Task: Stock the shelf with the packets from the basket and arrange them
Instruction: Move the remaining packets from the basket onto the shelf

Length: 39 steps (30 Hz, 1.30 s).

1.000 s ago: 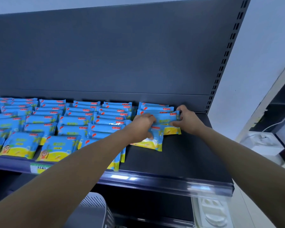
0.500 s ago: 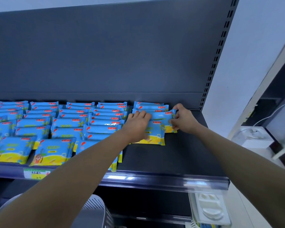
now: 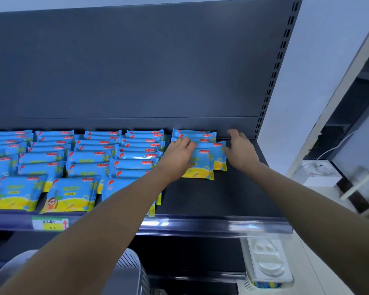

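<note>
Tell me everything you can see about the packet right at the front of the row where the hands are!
The front packet is a flat, shiny, plastic-looking pouch, blue on top with a yellow band along its near edge. It lies on the dark shelf, at the near end of the rightmost row, and overlaps the packet behind. The left hand rests on its left part with the fingers fairly straight, hiding some of the print. The right hand is open beside the row and does not appear to touch it.

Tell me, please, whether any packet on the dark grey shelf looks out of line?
Yes. In the rightmost column, one blue and yellow plastic packet juts out to the right of the front packet that overlaps it. The left hand presses flat on that column; the right hand is at the jutting edge.
</note>
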{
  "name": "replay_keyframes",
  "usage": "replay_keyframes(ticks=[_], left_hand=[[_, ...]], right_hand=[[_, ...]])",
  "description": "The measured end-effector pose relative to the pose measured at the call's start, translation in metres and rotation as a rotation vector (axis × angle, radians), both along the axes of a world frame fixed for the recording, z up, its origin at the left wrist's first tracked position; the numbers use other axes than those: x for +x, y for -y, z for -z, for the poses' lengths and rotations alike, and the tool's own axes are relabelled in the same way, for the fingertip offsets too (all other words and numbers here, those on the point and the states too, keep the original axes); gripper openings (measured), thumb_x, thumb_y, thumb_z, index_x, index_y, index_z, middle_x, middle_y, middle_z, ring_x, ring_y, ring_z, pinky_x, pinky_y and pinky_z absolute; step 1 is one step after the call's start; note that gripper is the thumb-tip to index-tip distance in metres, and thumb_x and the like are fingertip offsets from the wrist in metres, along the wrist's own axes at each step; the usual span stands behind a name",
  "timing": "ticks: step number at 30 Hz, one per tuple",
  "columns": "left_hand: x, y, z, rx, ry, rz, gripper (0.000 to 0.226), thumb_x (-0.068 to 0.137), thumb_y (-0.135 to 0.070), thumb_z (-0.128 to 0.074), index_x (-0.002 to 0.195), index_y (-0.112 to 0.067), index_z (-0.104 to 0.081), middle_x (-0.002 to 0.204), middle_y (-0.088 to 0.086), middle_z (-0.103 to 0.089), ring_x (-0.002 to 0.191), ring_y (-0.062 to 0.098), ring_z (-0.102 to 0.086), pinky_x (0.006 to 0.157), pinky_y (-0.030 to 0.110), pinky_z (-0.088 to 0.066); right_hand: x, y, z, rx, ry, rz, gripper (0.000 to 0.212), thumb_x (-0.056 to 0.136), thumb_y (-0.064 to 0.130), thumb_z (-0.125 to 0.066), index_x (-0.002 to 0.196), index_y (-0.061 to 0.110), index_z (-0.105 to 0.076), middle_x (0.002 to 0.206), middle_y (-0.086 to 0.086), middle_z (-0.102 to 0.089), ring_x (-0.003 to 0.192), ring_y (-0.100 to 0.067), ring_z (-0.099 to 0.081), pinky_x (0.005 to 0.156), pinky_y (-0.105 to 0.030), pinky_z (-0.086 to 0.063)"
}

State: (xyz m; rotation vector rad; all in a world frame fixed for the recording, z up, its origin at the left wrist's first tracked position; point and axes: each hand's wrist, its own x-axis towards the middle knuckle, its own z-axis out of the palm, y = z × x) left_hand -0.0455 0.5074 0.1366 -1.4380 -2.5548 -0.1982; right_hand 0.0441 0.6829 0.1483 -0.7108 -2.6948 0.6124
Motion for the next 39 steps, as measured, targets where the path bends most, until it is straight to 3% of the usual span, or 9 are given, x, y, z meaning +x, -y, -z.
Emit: replay_keyframes(ticks=[6,11,16,19,24,27,30,34,39], left_hand=[[0.006,0.046,-0.021,0.201,-0.073,0.094,0.049,0.074,-0.011,-0.073,0.119,-0.004,-0.055,0.118,0.015,-0.054,0.109,0.034,-0.050,0.094,0.035,-0.033],[0.009,0.126,-0.040,0.345,-0.182,0.144,0.047,0.069,-0.015,-0.072,0.111,-0.003,-0.057,0.108,0.018,-0.058,0.102,0.022,-0.042,0.089,0.031,-0.030],[0.022,0.237,-0.033,0.310,-0.202,0.073,0.043,0.074,-0.024,-0.065,0.111,-0.004,-0.057,0.107,0.019,-0.060,0.102,0.024,-0.045,0.087,0.032,-0.033],[0.033,0.307,-0.014,0.226,-0.158,0.033,0.041,0.077,-0.024,-0.068,0.112,-0.005,-0.059,0.107,0.016,-0.060,0.100,0.030,-0.052,0.086,0.035,-0.038],[0.050,0.404,0.045,-0.001,0.042,-0.052,0.059,0.056,-0.018,-0.087,0.107,-0.008,-0.059,0.099,0.012,-0.063,0.093,0.026,-0.054,0.079,0.031,-0.032],[0.053,0.444,0.086,-0.129,0.203,-0.106,0.052,0.057,-0.026,-0.080,0.103,-0.010,-0.063,0.096,0.011,-0.064,0.089,0.031,-0.063,0.084,0.032,-0.036],[0.058,0.469,0.117,-0.211,0.378,-0.156,0.051,0.067,-0.025,-0.077,0.112,-0.009,-0.061,0.110,0.013,-0.060,0.102,0.033,-0.057,0.091,0.040,-0.041],[0.062,0.494,0.149,-0.227,0.423,-0.182,0.053,0.075,-0.028,-0.073,0.123,-0.012,-0.055,0.128,0.008,-0.051,0.117,0.027,-0.047,0.100,0.035,-0.032],[0.062,0.519,0.171,-0.192,0.341,-0.127,0.046,0.071,-0.024,-0.077,0.111,-0.006,-0.062,0.111,0.015,-0.060,0.103,0.035,-0.056,0.096,0.041,-0.039]], right_hand=[[0.004,0.047,-0.022,0.220,-0.186,-0.173,0.036,0.091,0.012,-0.054,0.126,0.005,-0.049,0.122,-0.015,-0.052,0.108,-0.033,-0.051,0.089,-0.039,-0.042],[0.000,0.115,-0.033,0.415,-0.359,-0.329,0.031,0.085,0.014,-0.058,0.113,0.001,-0.058,0.107,-0.017,-0.058,0.096,-0.038,-0.054,0.085,-0.044,-0.045],[-0.005,0.215,-0.018,0.482,-0.495,-0.536,0.033,0.081,0.026,-0.053,0.106,0.005,-0.062,0.106,-0.012,-0.061,0.100,-0.027,-0.047,0.086,-0.039,-0.040],[-0.002,0.281,0.010,0.477,-0.511,-0.677,0.028,0.080,0.022,-0.057,0.103,0.006,-0.062,0.106,-0.010,-0.061,0.100,-0.027,-0.048,0.083,-0.036,-0.038],[0.003,0.373,0.082,0.434,-0.297,-0.902,0.027,0.079,0.022,-0.054,0.097,0.006,-0.066,0.100,-0.010,-0.064,0.097,-0.027,-0.049,0.077,-0.037,-0.042],[0.008,0.407,0.127,0.385,-0.053,-0.975,0.029,0.068,0.017,-0.078,0.093,0.006,-0.068,0.097,-0.011,-0.065,0.089,-0.031,-0.061,0.070,-0.038,-0.051],[0.015,0.432,0.165,0.339,0.207,-1.016,0.033,0.083,0.025,-0.068,0.111,0.008,-0.062,0.112,-0.009,-0.059,0.107,-0.030,-0.054,0.088,-0.042,-0.045],[0.024,0.458,0.214,0.231,0.460,-1.007,0.044,0.090,0.036,-0.057,0.127,0.012,-0.055,0.129,-0.004,-0.053,0.121,-0.024,-0.043,0.099,-0.034,-0.032],[0.024,0.487,0.268,0.164,0.825,-0.981,0.056,0.082,0.049,-0.062,0.124,0.011,-0.058,0.132,-0.012,-0.050,0.124,-0.030,-0.040,0.102,-0.032,-0.029]])
